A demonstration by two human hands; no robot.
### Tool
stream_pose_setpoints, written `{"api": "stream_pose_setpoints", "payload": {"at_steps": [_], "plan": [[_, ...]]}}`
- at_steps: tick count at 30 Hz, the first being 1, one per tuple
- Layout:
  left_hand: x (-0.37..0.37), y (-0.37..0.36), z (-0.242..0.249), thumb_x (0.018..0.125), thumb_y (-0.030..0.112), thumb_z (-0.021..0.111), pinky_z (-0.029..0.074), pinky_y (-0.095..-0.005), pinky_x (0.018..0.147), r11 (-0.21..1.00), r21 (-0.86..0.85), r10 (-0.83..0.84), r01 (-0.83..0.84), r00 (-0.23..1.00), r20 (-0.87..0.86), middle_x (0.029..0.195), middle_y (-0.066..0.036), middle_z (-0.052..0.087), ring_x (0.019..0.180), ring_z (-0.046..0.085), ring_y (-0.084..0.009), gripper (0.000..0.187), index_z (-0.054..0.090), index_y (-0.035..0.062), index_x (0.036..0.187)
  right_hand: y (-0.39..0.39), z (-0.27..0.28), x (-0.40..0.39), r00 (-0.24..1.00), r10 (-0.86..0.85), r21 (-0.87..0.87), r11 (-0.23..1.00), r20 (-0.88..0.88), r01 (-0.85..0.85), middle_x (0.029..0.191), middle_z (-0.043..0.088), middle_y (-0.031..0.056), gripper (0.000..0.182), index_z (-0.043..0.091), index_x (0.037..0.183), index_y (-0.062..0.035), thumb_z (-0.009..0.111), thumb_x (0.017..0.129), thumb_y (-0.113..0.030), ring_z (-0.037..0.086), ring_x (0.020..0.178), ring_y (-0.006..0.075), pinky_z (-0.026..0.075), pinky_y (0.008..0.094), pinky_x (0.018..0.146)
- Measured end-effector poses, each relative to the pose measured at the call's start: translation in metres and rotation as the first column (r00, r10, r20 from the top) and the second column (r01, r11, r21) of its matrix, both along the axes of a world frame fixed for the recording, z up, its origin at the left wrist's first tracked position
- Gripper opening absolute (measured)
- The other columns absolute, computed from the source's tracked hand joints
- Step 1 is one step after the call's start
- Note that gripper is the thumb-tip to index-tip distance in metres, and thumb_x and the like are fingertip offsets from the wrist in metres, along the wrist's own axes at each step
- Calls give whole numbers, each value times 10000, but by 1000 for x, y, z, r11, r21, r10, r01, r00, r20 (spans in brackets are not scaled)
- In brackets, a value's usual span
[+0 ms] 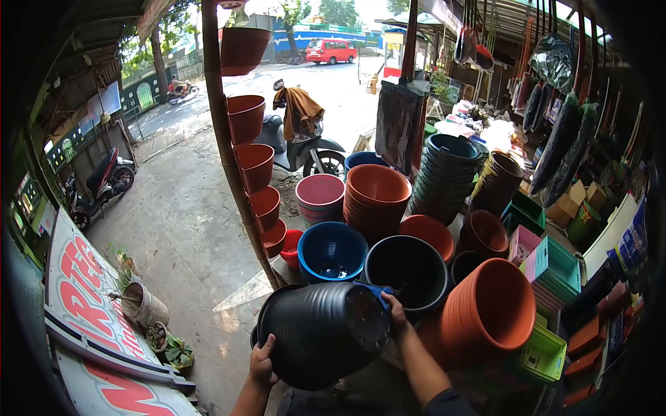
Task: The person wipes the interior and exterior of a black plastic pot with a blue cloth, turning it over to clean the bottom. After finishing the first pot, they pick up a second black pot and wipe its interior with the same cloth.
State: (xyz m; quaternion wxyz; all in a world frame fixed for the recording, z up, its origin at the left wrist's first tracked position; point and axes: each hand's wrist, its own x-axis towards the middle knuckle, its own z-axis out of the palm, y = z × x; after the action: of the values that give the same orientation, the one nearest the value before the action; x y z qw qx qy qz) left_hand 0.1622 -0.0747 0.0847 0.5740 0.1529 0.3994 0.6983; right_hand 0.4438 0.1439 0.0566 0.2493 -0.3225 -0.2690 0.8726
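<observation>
Black plastic pot (322, 333) is already lifted and tipped sideways, left hand (262, 360) gripping its rim, right hand (397, 310) clutching a blue cloth (374, 291) at its base, blue pot (332, 251) at 12 o'clock, wiping seemingly barely underway.

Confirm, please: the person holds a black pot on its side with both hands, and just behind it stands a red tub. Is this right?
Not quite. In the head view the tub just behind the black pot is blue, not red. The rest holds: the left hand and right hand hold the pot on its side.
</observation>
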Motion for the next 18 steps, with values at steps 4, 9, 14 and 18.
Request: {"api": "stream_pose_setpoints", "payload": {"at_steps": [4,9,14,18], "plan": [[15,17,2,1039,388,460,498,-475,1022,1000,4,-27,27,960,279,1340,-239,568,1191,599,-368,574,463,-82,1370,-62,-34,-25,858,-422,26,893,-291,448,1353,560,181,594,484,1378,17,394,994,-427,550,1245,287,400,393,1097],[29,41,-2,1029,393,494,515,-474,1005,1000,6,3,-6,913,408,1340,-220,578,1178,610,-366,570,481,-67,1365,-114,-14,-79,662,-743,789,348,-97,506,1489,414,183,638,439,1432,-4,495,953,-422,395,1373,332,282,458,1146],[57,42,31,985,245,620,582,-409,883,990,-68,129,-124,989,72,1195,-166,663,1028,682,-295,401,569,-28,1273,-118,38,-80,479,-869,836,-170,122,-522,1519,412,152,791,417,1485,-97,664,824,-455,295,1450,351,178,544,1173],[36,30,-5,957,164,667,569,-362,874,1000,0,3,-3,979,-205,1118,-153,685,969,689,-233,342,598,-48,1217,-64,94,-65,572,-640,602,-207,513,-771,1525,422,111,846,427,1492,-194,709,744,-470,353,1425,357,227,541,1161]]}}
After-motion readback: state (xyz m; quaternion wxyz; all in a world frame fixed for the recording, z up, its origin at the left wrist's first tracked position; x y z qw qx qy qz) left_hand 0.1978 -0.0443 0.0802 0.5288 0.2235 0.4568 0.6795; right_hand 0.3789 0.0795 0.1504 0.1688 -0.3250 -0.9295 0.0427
